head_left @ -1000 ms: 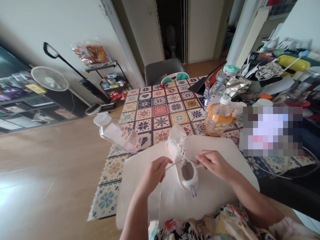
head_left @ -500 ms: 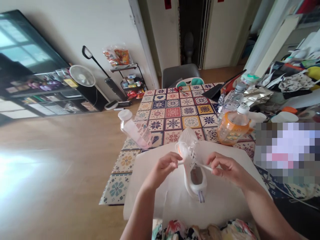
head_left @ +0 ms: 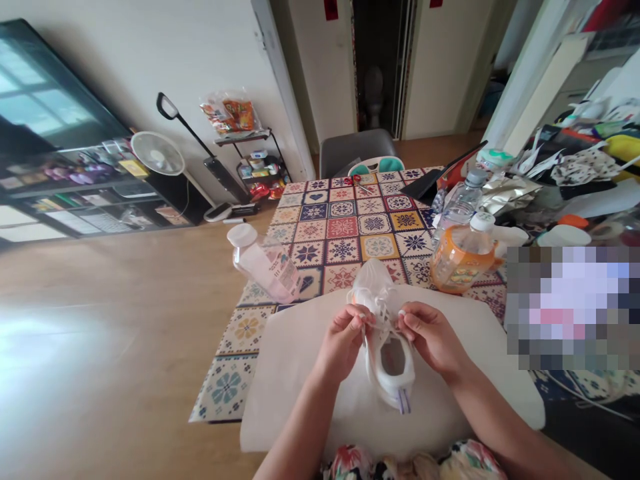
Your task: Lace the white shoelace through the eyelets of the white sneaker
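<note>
A white lace-up shoe [head_left: 395, 383] rests on a white sheet [head_left: 295, 380], its toe pointing away from me and its heel near me. The white laces [head_left: 383, 312] cross over its tongue. My left hand [head_left: 345, 333] is at the left side of the shoe, thumb and fingers pinched on a lace. On the other side, my right hand [head_left: 425, 330] is closed in a pinch on a lace too, close to the eyelets. The lace ends are mostly hidden by the fingers.
A clear bottle with a white cap [head_left: 265, 263] stands left of the sheet. To the right are an orange-labelled bottle [head_left: 463, 257] and a clear plastic bottle [head_left: 457, 207]. Red-handled scissors [head_left: 356, 181] lie at the far end of the patterned tablecloth [head_left: 343, 227].
Both hands have moved inward, closer to the shoe and to each other. The lace lengths that were stretched out sideways now show much less. The camera view has shifted slightly.
</note>
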Tool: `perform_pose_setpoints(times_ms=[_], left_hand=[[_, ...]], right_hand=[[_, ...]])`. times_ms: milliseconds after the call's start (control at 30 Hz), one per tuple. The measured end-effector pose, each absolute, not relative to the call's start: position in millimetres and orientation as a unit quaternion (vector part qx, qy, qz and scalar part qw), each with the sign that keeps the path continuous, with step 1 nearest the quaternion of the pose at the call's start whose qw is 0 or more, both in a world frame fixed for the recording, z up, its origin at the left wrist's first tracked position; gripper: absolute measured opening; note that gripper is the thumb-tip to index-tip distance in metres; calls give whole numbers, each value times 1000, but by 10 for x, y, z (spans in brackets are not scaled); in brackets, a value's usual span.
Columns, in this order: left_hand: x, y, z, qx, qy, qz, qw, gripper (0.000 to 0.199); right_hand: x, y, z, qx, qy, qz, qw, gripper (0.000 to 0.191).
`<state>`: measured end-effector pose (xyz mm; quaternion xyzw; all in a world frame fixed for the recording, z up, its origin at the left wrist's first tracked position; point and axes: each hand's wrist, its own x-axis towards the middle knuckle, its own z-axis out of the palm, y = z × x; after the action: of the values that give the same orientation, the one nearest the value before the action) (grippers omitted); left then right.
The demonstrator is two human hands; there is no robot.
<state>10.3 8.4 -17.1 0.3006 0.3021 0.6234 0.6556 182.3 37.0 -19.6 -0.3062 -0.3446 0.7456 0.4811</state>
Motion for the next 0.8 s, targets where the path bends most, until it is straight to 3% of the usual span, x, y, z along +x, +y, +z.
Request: perform_pose_setpoints(times_ms=[267, 467, 567, 700, 800], left_hand=[[108, 81, -220, 429, 318, 616, 579, 31], [155, 70, -150, 572, 366, 551, 484, 23], [211, 64, -145, 528, 408, 552, 501, 23], [268, 87, -150, 422, 409, 560, 584, 42], [284, 95, -119, 423, 431, 556, 571, 35]], right_hand=[[1788, 356, -154, -306, -387, 739, 459, 22], [1800, 325, -83, -353, -535, 609, 468, 19], [1811, 284, -63, -382, -604, 542, 442, 14], [1850, 246, -43, -391, -655, 505, 404, 8], [1891, 239, 2, -380, -678, 494, 390, 10]])
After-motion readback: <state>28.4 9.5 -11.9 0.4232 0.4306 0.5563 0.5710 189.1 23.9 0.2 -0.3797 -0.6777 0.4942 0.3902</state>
